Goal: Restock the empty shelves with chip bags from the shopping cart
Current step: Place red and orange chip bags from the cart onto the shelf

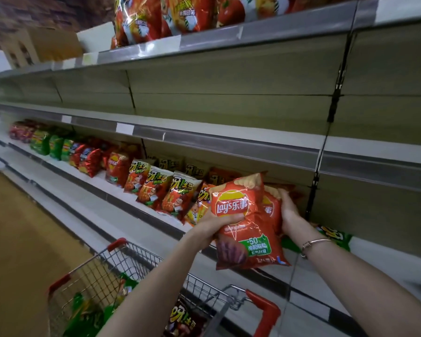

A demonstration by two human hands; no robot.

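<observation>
One shelving unit [229, 76] fills most of the view, with three shelves plainly seen. The top shelf [277, 32] carries at least four red tomato bags [187, 13] near its middle and one blurred cardboard box [46, 45] at its left end. The middle shelf [229, 142] is bare, with two white price labels [124, 128] on the left part of its front edge. The lower shelf [112, 188] holds a row of chip bags [153, 188] running from its left end to the hands, well over ten, though blur at the far end prevents an exact count. One green bag [336, 235] lies on this shelf just right of the right wrist.

One wire shopping cart [112, 259] stands below the lower shelf's front edge, its red handle [265, 310] near the bottom of the view. Inside it are green bags [83, 312] and one dark bag [182, 319], partly hidden by the left forearm.

Two red chip bags are held over the lower shelf's front edge, covering part of the row behind. The left hand [216, 226] grips the front bag [241, 215] across its middle. The right hand [289, 212] is curled round the second bag [271, 207], which sits just behind the first and touches it. The hands are apart, one on each side of the pair. One thin bracelet [315, 242] circles the right wrist.
</observation>
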